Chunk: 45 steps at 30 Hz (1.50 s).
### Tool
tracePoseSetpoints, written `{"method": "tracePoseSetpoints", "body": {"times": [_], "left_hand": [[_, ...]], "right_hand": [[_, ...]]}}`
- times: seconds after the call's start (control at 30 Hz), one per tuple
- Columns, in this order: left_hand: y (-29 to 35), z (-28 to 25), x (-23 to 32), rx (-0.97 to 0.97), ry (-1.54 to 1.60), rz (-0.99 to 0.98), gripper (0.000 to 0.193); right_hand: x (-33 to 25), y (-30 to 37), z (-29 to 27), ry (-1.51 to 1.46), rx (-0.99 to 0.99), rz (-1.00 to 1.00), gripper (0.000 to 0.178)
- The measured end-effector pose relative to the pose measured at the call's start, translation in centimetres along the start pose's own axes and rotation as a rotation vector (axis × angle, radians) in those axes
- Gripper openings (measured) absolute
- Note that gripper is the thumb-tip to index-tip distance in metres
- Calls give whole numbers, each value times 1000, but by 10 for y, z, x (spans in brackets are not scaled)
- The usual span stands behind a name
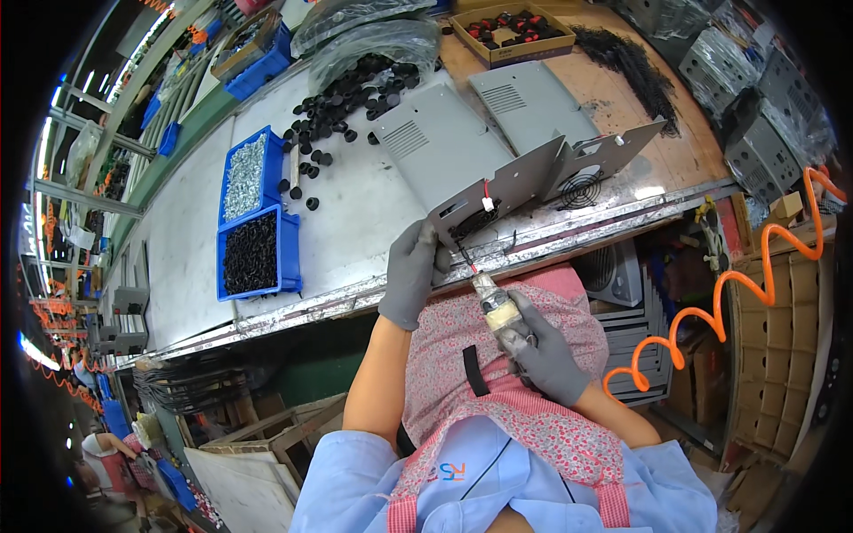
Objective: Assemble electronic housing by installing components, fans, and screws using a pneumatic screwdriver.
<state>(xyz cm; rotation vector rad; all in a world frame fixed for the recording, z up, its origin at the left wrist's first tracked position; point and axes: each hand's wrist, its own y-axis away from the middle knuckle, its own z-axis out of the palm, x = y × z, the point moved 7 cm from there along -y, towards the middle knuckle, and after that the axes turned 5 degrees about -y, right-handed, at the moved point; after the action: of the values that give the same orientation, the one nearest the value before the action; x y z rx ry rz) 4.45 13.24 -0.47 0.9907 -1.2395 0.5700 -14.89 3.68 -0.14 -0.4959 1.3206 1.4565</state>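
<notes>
My left hand (409,277), in a grey glove, pinches the lower left corner of a grey sheet-metal casing (444,147) at the table's front edge. That casing has vent slots and a bent-up end panel with a fan opening and a red-and-white wire connector (487,201). My right hand (553,357), also gloved, is wrapped round an air screwdriver (499,313) with a worn, taped body. Its bit points up toward the casing's front panel; whether it touches a screw cannot be made out. A second grey casing (524,102) with a round fan grille (582,189) stands to the right.
Blue bins of silver screws (246,178) and black screws (258,256) sit at left. Black round caps (333,111) lie scattered behind, near a carton (515,40) of black-and-red parts. An orange coiled hose (702,315) hangs at right, below wrapped grey casings (764,151).
</notes>
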Motion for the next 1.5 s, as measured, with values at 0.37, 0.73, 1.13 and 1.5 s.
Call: {"method": "tracePoseSetpoints", "body": {"times": [0.37,0.73,1.13,1.5], "left_hand": [[5,-3,3,-57,-15,-64,34],[14,-23,-26,-206,734,-195,39],[28,-6,-20,-176,555,-172,41],[33,-5,-14,-224,410,-120,39]], "right_hand": [[-2,-5,0,66,30,-44,64],[-21,15,1,166,-59,13,64],[-29,17,7,154,-139,-31,67],[-27,16,15,125,-189,-46,66]]}}
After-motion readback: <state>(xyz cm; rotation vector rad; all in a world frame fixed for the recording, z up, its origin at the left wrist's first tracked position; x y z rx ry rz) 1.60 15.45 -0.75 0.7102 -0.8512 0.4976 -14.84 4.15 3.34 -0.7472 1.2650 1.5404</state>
